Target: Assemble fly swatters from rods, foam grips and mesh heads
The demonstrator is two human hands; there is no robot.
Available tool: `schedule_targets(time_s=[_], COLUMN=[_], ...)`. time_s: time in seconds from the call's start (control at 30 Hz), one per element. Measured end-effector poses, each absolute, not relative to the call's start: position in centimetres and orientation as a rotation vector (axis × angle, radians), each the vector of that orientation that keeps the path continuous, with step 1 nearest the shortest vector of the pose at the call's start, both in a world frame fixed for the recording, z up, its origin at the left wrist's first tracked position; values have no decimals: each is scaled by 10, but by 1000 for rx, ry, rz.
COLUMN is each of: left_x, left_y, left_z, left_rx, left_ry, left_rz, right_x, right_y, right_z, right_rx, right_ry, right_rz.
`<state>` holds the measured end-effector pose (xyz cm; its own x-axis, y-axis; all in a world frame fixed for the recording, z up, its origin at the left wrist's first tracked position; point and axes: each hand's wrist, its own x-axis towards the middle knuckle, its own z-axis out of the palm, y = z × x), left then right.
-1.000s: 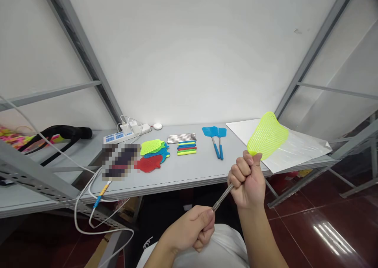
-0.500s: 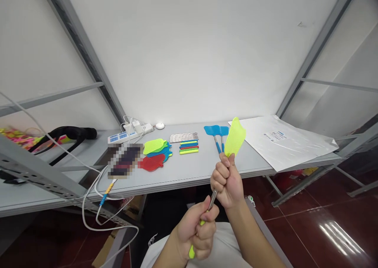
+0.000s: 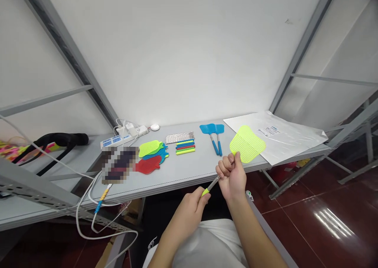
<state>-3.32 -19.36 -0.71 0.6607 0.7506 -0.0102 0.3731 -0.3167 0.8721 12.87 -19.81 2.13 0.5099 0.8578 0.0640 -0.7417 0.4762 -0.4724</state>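
A yellow-green fly swatter (image 3: 247, 144) slants between my two hands, its perforated head facing me at the upper right. My right hand (image 3: 232, 177) is closed around the metal rod just below the head. Lower down, my left hand (image 3: 190, 207) grips the yellow-green handle, most of which the fingers hide. Two blue fly swatters (image 3: 213, 139) lie side by side on the table beyond. Farther left are several coloured handles (image 3: 185, 147) in a stack, a row of metal rods (image 3: 180, 137), and loose swatter heads in yellow-green (image 3: 149, 148), blue and red (image 3: 148, 165).
A large white packet (image 3: 268, 136) covers the right end of the grey table (image 3: 174, 173). At left a blurred phone-like object (image 3: 119, 165), a power strip (image 3: 115, 142) and white cables (image 3: 78, 213) sit near the metal shelf post. A round white device (image 3: 154, 127) stands by the wall.
The swatter has tilted to the right, and its head has turned its broad face toward me. My left hand has moved up and rolled over the handle. The camera view has shifted slightly.
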Motion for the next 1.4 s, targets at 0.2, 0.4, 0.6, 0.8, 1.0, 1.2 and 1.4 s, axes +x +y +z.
schedule_targets(time_s=[0.2,0.4,0.6,0.8,1.0,1.2,1.4], left_x=[-41,-35,-37,-39,-42,-42,-35], left_y=[-198,-205,-205,-202,-201,-196,-196], left_z=[-5,-12,-3,3,4,4,8], left_rx=[1463,893,628,439,349,411,925], left_ry=[630,416,312,124,83,152,638], left_rz=[400,351,236,169,155,175,561], right_x=[116,110,102,85,80,93,112], right_y=[-209,-207,-204,-204,-207,-207,-202], right_z=[46,46,45,41,36,28,15], right_rx=[-353,-331,-321,-411,-461,-516,-697], right_ry=[-455,-486,-474,-540,-561,-574,-580], right_rz=[1030,1161,1183,1162,1205,1258,1109])
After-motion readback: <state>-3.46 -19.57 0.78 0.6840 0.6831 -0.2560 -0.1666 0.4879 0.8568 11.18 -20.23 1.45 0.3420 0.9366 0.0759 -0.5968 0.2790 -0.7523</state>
